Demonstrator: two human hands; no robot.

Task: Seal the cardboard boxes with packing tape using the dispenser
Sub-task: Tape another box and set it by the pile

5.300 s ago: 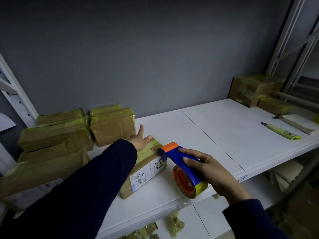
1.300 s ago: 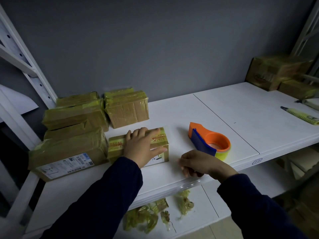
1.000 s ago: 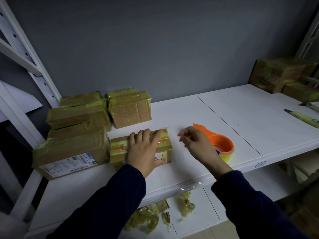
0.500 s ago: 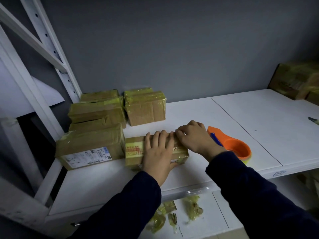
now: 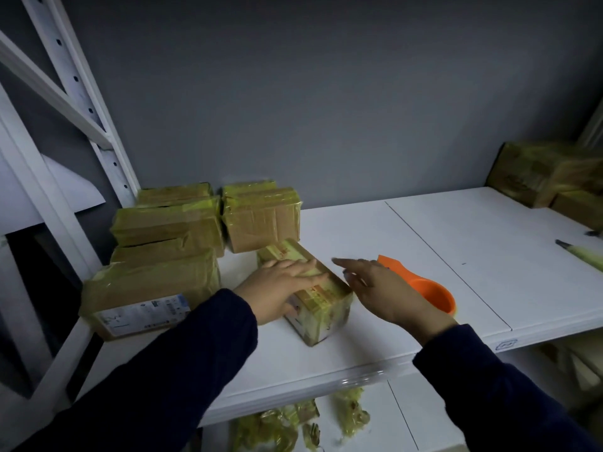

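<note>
A small cardboard box (image 5: 321,303) wrapped in yellowish tape lies on the white shelf (image 5: 456,256), turned so one short end faces me. My left hand (image 5: 280,285) rests flat on its top and left side. My right hand (image 5: 375,288) hovers just right of the box, fingers spread, holding nothing. The orange tape dispenser (image 5: 427,296) lies on its side on the shelf, right behind my right hand and partly hidden by it.
Several taped boxes (image 5: 169,243) are stacked at the left, one more (image 5: 262,218) behind the small box. More boxes (image 5: 548,172) sit at the far right, with a yellow-green marker (image 5: 584,257). Crumpled tape scraps (image 5: 293,422) lie on the lower shelf. A white rack upright (image 5: 81,96) stands left.
The small box has been turned from lying crosswise to pointing its short end toward me. My right hand has lifted off the box and opened beside it. The dispenser has stayed lying on the shelf.
</note>
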